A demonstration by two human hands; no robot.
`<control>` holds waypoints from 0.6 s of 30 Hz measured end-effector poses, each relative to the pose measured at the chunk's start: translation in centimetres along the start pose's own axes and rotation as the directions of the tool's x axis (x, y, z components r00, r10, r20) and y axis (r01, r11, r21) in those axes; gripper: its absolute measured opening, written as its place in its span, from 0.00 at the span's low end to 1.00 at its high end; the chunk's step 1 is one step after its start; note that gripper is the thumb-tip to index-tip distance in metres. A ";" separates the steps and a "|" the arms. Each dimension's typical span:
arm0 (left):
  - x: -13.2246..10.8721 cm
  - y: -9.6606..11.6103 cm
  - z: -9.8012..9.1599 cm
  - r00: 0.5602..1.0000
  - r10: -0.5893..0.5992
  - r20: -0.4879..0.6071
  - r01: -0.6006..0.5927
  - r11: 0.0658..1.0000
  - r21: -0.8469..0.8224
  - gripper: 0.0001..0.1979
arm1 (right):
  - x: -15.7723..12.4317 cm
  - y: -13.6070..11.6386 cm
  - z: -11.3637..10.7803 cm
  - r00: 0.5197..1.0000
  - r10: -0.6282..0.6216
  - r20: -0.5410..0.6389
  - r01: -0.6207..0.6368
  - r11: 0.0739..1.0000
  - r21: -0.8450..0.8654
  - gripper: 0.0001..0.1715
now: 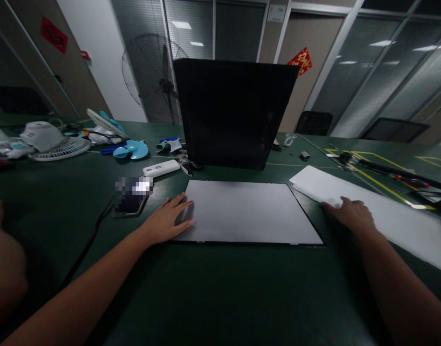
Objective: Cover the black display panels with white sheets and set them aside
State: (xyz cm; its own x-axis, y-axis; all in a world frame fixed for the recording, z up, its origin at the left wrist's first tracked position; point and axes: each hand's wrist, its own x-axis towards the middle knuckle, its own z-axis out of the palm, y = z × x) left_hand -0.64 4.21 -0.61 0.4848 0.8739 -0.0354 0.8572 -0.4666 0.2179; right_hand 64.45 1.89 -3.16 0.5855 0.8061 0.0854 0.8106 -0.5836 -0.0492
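Observation:
A flat rectangular panel (242,211) with a pale grey-white face and thin dark edges lies on the green table in front of me. My left hand (170,218) rests at its left edge, fingers spread and the tips on the pale face. To the right, long white sheets (397,221) lie at a slant, their far left corner close to the panel. My right hand (350,214) is at the near edge of these sheets, with the thumb by the edge and the fingers bent over the top. The undersides of its fingers are hidden.
Behind the panel stands a large black screen-like board (235,115). Left lie a phone (132,197), a white stick-shaped device (161,168), a blue fan blade (132,150) and white fan parts (60,146). Another person's arm (6,269) shows at far left. Dark strips (397,170) lie right.

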 end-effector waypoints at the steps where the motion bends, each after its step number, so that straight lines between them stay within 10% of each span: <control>1: 0.0 0.1 -0.1 1.000 -0.009 0.002 0.009 1.000 0.001 0.44 | 0.0 -0.1 0.0 0.999 -0.048 0.002 0.048 0.999 -0.001 0.58; 8: 0.1 -0.2 0.2 1.000 -0.026 0.000 0.026 1.000 -0.009 0.43 | -1.0 -1.7 -0.7 0.985 -0.152 0.079 0.155 0.987 -0.038 0.39; 18: 0.0 -0.5 0.4 0.999 -0.003 -0.039 0.003 1.000 -0.010 0.39 | -5.8 -6.7 -4.1 0.982 -0.147 -0.121 0.129 0.981 -0.148 0.33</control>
State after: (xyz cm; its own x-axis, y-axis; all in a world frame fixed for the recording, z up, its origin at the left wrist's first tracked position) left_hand -0.94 4.40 -1.12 0.4750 0.8800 0.0021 0.8567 -0.4630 0.2272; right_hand 55.58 0.72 0.78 0.4541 0.8655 0.2115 0.8689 -0.4827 0.1099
